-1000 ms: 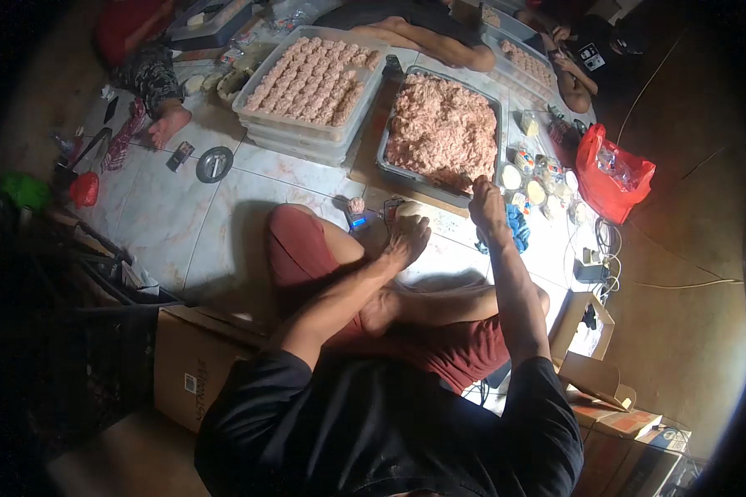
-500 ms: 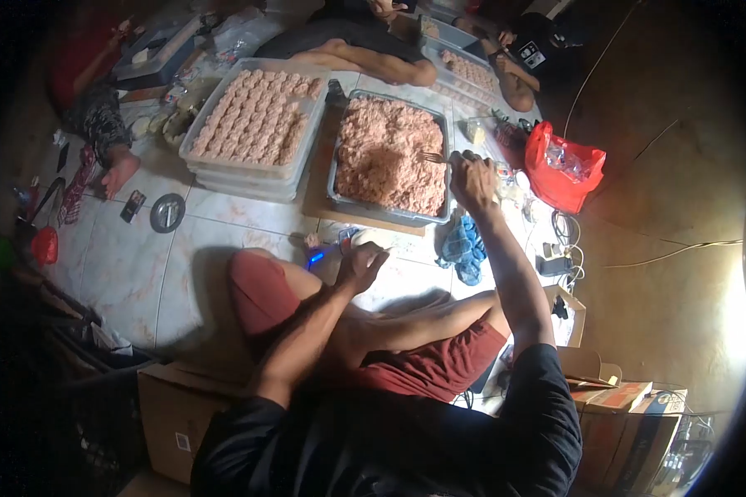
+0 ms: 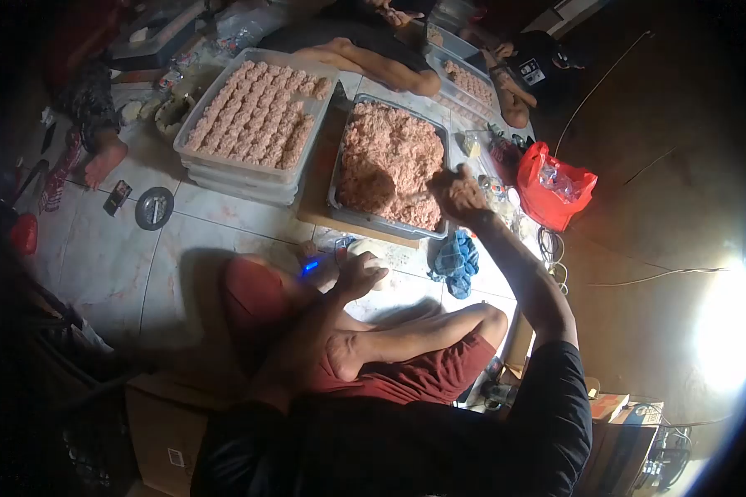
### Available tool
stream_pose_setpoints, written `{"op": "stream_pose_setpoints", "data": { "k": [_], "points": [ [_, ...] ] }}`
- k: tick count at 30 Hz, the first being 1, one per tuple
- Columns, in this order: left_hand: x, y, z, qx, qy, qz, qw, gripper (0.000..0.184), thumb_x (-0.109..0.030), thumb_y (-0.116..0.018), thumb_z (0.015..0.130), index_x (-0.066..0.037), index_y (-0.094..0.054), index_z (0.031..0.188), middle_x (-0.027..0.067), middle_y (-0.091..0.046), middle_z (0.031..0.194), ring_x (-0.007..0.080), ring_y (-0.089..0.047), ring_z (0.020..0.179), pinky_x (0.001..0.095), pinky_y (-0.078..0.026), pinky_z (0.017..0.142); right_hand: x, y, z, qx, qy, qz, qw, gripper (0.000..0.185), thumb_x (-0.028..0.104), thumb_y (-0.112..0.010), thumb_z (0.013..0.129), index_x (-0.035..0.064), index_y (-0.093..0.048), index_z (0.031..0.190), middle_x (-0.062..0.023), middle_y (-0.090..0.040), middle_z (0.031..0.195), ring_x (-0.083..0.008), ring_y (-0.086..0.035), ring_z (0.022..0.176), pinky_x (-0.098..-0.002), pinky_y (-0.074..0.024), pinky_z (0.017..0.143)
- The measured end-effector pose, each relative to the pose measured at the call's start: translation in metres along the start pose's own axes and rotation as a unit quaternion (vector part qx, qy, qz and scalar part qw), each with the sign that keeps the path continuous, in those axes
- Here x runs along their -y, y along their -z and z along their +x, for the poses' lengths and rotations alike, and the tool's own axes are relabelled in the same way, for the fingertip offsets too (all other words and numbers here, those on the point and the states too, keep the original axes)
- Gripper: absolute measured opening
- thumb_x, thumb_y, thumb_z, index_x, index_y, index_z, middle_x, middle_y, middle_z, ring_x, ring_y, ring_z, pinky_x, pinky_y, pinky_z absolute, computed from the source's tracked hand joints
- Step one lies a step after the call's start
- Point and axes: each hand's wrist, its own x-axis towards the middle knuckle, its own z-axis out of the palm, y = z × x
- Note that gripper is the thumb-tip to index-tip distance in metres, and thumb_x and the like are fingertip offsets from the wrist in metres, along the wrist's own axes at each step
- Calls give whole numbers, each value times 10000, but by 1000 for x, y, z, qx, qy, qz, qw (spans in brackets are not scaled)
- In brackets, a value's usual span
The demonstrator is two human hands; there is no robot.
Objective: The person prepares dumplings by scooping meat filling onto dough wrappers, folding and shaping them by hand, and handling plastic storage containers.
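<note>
Viewing remotely through the head camera, I note the right hand [image 3: 464, 199] closed on a slender metal fork [image 3: 418, 197], motion-blurred, at the right side of a grey rectangular plastic tub [image 3: 388, 222]. Relative to half a second ago, this hand has come closer to the tub's near right corner; I judge that the nearer part of the coarse pink minced mixture [image 3: 389, 149] filling the tub is now being worked, though contact is unclear. The left hand [image 3: 360, 277] is curled beside a pale round object [image 3: 371, 248]; whether it grips anything, I cannot tell. Left of the tub, a clear plastic tray [image 3: 232, 169] bears rows of pink mounds [image 3: 249, 116].
</note>
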Motion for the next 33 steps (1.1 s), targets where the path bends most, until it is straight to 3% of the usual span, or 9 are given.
{"op": "stream_pose_setpoints", "data": {
  "k": [5,7,8,15,17,19,21,26,33],
  "points": [
    [1,-6,1,38,46,-72,996,491,-398,-729,851,44,-645,1049,219,-708,884,329,-697,868,410,-531,803,29,-22,7,-136,62,-31,988,81,165,-579,857,146,-632,915,-23,-602,916,-202,-587,956,-422,-405,869],
    [-8,4,-4,54,56,-33,996,499,-398,-732,853,51,-645,1052,216,-706,868,317,-700,864,404,-532,797,24,-47,-1,27,48,-17,998,119,202,-528,943,185,-628,1005,-10,-610,964,-196,-569,994,-412,-404,958],
    [-10,7,-2,50,53,-32,997,499,-398,-732,853,51,-645,1052,216,-706,868,317,-700,864,404,-532,797,-10,-81,-3,-101,203,-317,921,102,191,-524,951,187,-618,990,-11,-604,964,-198,-564,1001,-400,-407,967],
    [17,-14,-2,21,82,-97,992,502,-409,-748,845,36,-656,1059,226,-697,936,323,-681,948,417,-522,837,3,18,28,-19,33,-10,999,98,191,-547,951,160,-630,910,-19,-588,937,-201,-578,1017,-391,-425,978],
    [21,-15,-3,16,84,-117,989,507,-409,-762,829,24,-662,1072,228,-697,1010,341,-666,1013,431,-515,874,11,-44,16,17,92,-57,994,74,189,-561,930,160,-629,927,-25,-594,955,-199,-582,1020,-394,-419,988],
    [13,1,-5,9,-43,159,986,489,-414,-753,848,27,-658,1036,229,-688,897,313,-689,896,402,-531,799,-9,-89,9,28,159,-131,978,69,187,-576,910,160,-629,944,-31,-600,974,-197,-585,1023,-397,-414,998],
    [17,-6,-10,-24,-49,96,994,474,-411,-751,849,19,-659,1028,218,-691,898,314,-688,901,403,-528,809,-10,-29,16,48,191,-76,977,120,184,-623,845,163,-630,963,-52,-611,1023,-195,-586,1047,-400,-411,995],
    [-7,5,0,6,36,-40,999,445,-401,-742,848,7,-658,1003,195,-699,907,319,-685,910,407,-520,832,-10,10,14,64,-20,10,998,127,91,-669,717,142,-650,832,-62,-668,852,-281,-656,892,-407,-427,922],
    [-4,-4,11,70,73,-63,993,488,-433,-711,844,23,-654,1010,205,-704,929,300,-688,909,412,-521,830,47,-45,-25,-35,-135,79,987,63,145,-567,842,84,-579,834,-112,-641,851,-307,-633,888,-453,-431,929]
  ]
}}
